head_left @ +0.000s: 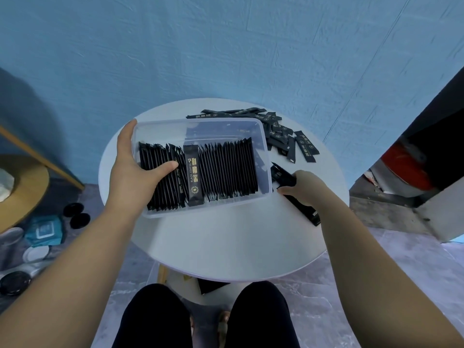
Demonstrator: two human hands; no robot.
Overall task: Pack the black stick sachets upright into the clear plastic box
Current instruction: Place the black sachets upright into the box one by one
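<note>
Head view. A round white table [226, 247] carries the work.

The clear plastic box [263, 151] sits left of the table's centre, its long axis running left to right. Whether it rests flat or is tipped toward the person cannot be told.

Inside it, a packed row [226, 169] of black stick sachets stands face to face, long axes running from far wall to near wall. It fills most of the box, leaving a gap at the right end.

A loose pile [283, 131] of sachets lies flat at the table's far right edge, pointing every way.

The left hand [133, 172] grips the box's left wall, thumb inside against the row.

The right hand [303, 189] is closed around a bundle [283, 175] of sachets just beside the box's right wall. The bundle's long axis slants from the near right edge toward that wall.

One face-up sachet [192, 179] lies across the row.

Judgement: the right hand is nearer the gap. The bundle must turn to match the row's axis before entry.
</note>
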